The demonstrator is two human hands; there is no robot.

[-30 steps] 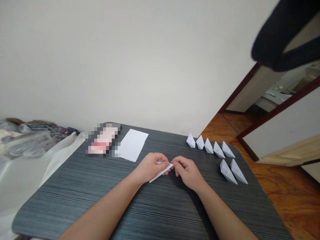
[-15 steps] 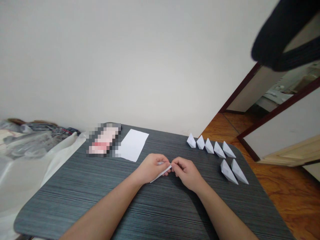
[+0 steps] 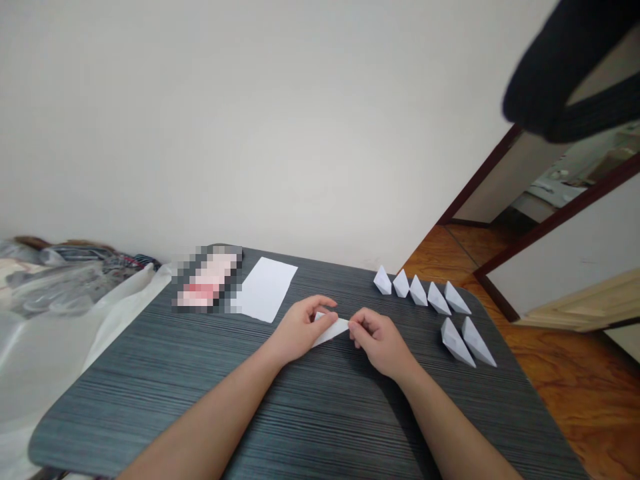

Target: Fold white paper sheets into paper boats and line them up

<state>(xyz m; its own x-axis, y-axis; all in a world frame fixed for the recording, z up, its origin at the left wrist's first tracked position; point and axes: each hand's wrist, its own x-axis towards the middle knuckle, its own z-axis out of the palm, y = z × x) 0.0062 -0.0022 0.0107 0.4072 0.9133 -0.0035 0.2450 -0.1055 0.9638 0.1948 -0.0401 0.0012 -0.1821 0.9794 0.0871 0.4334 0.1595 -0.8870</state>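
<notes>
A folded piece of white paper (image 3: pixel 332 330) is held between my hands above the middle of the table. My left hand (image 3: pixel 303 328) grips its left part, thumb on top and index finger raised a little; the other fingers are mostly hidden behind it. The pointed right tip of the paper is pinched between the thumb and fingers of my right hand (image 3: pixel 376 339). Several folded white paper boats (image 3: pixel 419 291) stand in two rows on the right side of the table. Flat white paper sheets (image 3: pixel 266 288) lie beyond my left hand.
The dark wood-grain table (image 3: pixel 165 393) meets a pale wall (image 3: pixel 310 133) at its far side. A blurred-out pink and black item (image 3: pixel 209 280) lies at the back left. Plastic-covered cloth (image 3: pixel 75 287) is left of the table. A black strap (image 3: pixel 535 80) hangs at upper right.
The folded paper has turned so that its flat triangular face shows. My right hand has shifted slightly right, and my left index finger has lifted.
</notes>
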